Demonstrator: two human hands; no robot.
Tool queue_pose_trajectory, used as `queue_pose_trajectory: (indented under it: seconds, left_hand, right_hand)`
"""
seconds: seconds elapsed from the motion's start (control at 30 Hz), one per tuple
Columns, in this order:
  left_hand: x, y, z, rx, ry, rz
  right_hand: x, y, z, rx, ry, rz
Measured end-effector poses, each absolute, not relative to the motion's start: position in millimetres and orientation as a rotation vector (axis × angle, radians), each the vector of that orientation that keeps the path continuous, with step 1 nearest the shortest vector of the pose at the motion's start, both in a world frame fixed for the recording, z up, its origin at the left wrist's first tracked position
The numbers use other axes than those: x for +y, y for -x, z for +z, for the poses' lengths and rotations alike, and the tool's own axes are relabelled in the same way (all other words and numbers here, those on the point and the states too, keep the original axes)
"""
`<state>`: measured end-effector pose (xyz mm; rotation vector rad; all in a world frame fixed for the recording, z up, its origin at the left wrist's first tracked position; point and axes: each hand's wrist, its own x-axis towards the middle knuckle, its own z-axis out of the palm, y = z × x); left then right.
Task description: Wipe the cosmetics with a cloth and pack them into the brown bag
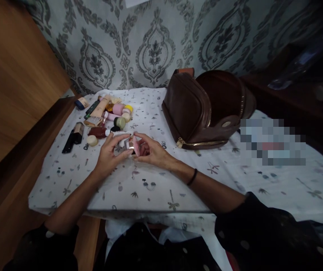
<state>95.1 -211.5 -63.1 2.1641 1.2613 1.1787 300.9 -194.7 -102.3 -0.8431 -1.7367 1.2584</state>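
Between my two hands, over the patterned white cloth, is a small cosmetic jar [131,144] with a shiny metallic band and a pink end. My left hand [110,151] has its fingers and thumb closed around the jar's left side. On the pink end at the right, my right hand [156,151] grips with thumb and fingers. The jar lies tilted on its side, and my fingers hide part of it. Just beyond my left hand lie a dark red bottle [97,132] and a round cream-coloured item [92,140].
Several cosmetics, including a beige tube [100,106], a pink container [118,109] and a black bottle [68,143], lie at the left. A brown leather bag [188,105] stands unzipped at the back right. Beside it is a blurred patch. Wooden panels [20,75] border the left side.
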Motion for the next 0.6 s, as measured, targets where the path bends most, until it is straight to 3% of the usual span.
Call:
queue_pose_trajectory:
  seconds: [0.27, 0.6]
  left_hand:
    - [-222.6, -104.5, -57.6, 1.233, -2.343, 1.303]
    - [-215.4, -95.7, -66.4, 1.070, -2.556, 1.016]
  right_hand:
    - [-201.2, -300.0, -90.9, -1.681, 0.917, 1.312]
    - [-199.7, -298.6, -87.6, -1.502, 0.865, 1.521]
